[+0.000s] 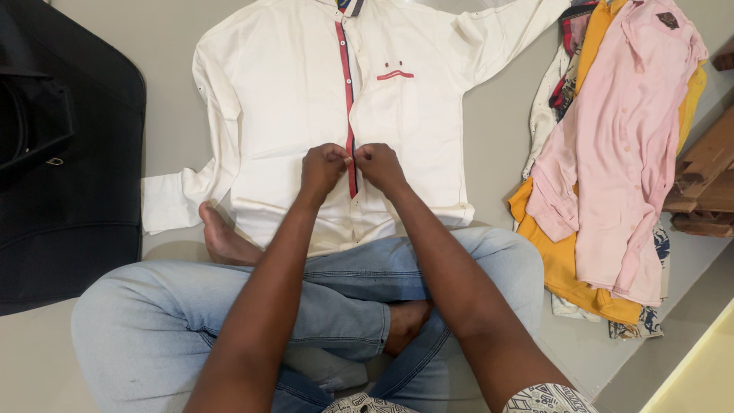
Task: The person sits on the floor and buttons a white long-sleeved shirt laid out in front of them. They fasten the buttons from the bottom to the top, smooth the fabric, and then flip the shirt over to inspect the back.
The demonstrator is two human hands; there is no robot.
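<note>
A white long-sleeved shirt (283, 92) with a red front placket and a small red pocket trim lies flat on the grey floor, collar away from me. My left hand (323, 167) and my right hand (379, 165) meet at the placket near the shirt's lower middle, both with fingers pinched on the fabric edges around a button. I sit cross-legged in light blue jeans, bare feet showing, the shirt's hem resting over my knees.
A heap of shirts (612, 168), pink on top with yellow and patterned ones beneath, lies at the right. A black bag (61, 153) lies at the left. Stacked wooden pieces (707, 176) sit at the far right edge.
</note>
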